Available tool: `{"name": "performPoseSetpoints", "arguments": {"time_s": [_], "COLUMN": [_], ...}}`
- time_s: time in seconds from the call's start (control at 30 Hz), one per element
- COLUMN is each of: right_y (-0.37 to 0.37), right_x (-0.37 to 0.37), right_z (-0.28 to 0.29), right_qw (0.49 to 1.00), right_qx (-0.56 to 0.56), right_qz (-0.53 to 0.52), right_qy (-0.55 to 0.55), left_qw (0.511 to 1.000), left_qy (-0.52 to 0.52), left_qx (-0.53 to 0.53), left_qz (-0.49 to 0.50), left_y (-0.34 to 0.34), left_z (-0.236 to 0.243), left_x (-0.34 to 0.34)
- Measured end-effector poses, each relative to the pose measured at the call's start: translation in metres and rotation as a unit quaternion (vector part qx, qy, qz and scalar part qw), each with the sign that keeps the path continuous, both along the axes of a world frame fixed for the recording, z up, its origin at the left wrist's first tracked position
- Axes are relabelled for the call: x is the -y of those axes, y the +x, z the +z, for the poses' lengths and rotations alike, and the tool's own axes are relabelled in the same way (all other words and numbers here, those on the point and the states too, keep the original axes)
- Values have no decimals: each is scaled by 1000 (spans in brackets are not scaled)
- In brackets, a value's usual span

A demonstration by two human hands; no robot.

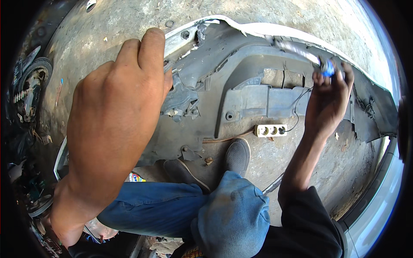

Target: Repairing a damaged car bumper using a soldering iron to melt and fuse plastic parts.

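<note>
A large car bumper (258,64) with a dark grey inner side and white edge lies across the upper middle. My left hand (118,99) is closed on its upper left part, near a torn, ragged patch, its fingertips partly hidden. My right hand (327,94) grips a corded tool with a blue handle (327,67), apparently a soldering iron. Its pale shaft (297,49), blurred, points up and left over the bumper's inner side. The dark cord hangs toward a white power strip (269,130) on the ground below the bumper.
My shoes (236,157) and jeans (155,204) are beneath me on the stained concrete floor (327,172). A motorcycle wheel (34,86) and dark parts crowd the left edge. A pale car body panel (378,193) runs along the right. A brown cable (221,140) crosses the ground.
</note>
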State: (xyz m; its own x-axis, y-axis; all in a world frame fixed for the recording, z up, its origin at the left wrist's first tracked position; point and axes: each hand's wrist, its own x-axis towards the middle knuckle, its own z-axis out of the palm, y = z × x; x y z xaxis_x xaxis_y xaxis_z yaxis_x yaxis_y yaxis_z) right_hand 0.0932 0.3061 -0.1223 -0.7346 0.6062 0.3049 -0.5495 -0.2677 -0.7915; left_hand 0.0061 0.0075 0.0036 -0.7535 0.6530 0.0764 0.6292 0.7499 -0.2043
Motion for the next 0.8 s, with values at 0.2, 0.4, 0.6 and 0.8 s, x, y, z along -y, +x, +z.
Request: {"name": "performPoseSetpoints", "arguments": {"time_s": [0.2, 0.4, 0.6, 0.8], "right_y": [101, 167, 213, 268], "right_x": [14, 14, 9, -22], "right_z": [-28, -60, -83, -72], "right_qw": [973, 925, 891, 873], "right_qx": [207, 333, 375, 371], "right_qz": [-71, -157, -256, -288], "right_qy": [-72, -94, -31, -129], "left_qw": [1000, 999, 999, 999], "left_qy": [5, 31, 12, 0], "left_qx": [14, 25, 38, 38], "left_qz": [-1, 4, 21, 18], "left_y": [-1, 3, 1, 2], "left_z": [-4, 4, 6, 8], "left_x": [-2, -2, -2, -5]}}
